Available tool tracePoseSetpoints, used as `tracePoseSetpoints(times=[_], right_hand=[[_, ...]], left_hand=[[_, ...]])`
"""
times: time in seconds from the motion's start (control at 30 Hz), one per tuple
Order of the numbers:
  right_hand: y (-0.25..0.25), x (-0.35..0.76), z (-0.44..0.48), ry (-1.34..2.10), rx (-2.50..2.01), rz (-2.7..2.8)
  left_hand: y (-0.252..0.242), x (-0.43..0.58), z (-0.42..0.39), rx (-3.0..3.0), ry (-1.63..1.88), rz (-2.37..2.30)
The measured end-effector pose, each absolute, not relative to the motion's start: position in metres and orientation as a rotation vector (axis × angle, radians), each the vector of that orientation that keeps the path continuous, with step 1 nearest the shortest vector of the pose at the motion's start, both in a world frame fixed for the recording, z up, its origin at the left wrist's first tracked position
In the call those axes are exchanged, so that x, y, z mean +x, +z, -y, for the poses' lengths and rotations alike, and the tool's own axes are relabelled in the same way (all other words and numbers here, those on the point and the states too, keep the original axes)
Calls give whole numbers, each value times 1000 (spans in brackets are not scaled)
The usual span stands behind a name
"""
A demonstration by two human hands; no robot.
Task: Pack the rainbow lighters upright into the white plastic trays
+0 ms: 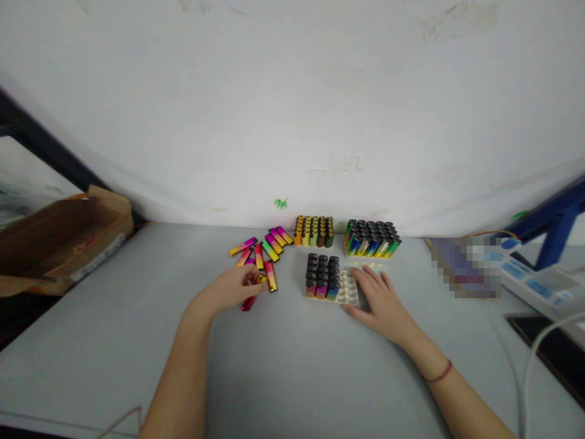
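Observation:
Several colourful lighters [270, 275] lie loose in a pile left of centre on the grey table. My left hand [235, 285] is at the near side of this pile, its fingers pinched on a yellow lighter [261, 278] that is partly hidden. A white tray [348, 294] stands at centre, its left part filled with upright black-topped lighters [322, 277] and its right part showing bare slots. My right hand [377, 302] rests at the tray's right edge with its fingers apart, touching it and holding nothing.
Behind the tray stand a block of gold-topped lighters [314, 231] and a block of black-topped lighters [372, 238]. A cardboard box [109, 225] is at the far left. On the right are a power strip [530, 283], a white cable [530, 366] and a dark flat object [543, 347].

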State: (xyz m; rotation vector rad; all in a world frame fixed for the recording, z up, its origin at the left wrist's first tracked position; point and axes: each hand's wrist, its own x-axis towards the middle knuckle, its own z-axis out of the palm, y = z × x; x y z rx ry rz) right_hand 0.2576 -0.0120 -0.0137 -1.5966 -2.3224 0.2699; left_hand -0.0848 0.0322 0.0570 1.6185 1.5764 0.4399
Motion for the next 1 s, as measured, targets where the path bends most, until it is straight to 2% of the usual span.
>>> tracePoseSetpoints(times=[0.17, 0.4, 0.6, 1.0], right_hand=[[-14, 257, 12, 268, -1596, 2324], [-13, 257, 12, 284, -1617, 2330], [-14, 257, 12, 277, -1601, 2324], [-11, 257, 13, 301, -1586, 2310]], left_hand=[[65, -80, -35, 1327, 918, -1385], [58, -47, -47, 498, 1374, -1239], [48, -29, -48, 286, 1226, -1027], [46, -18, -36, 751, 1154, -1077]])
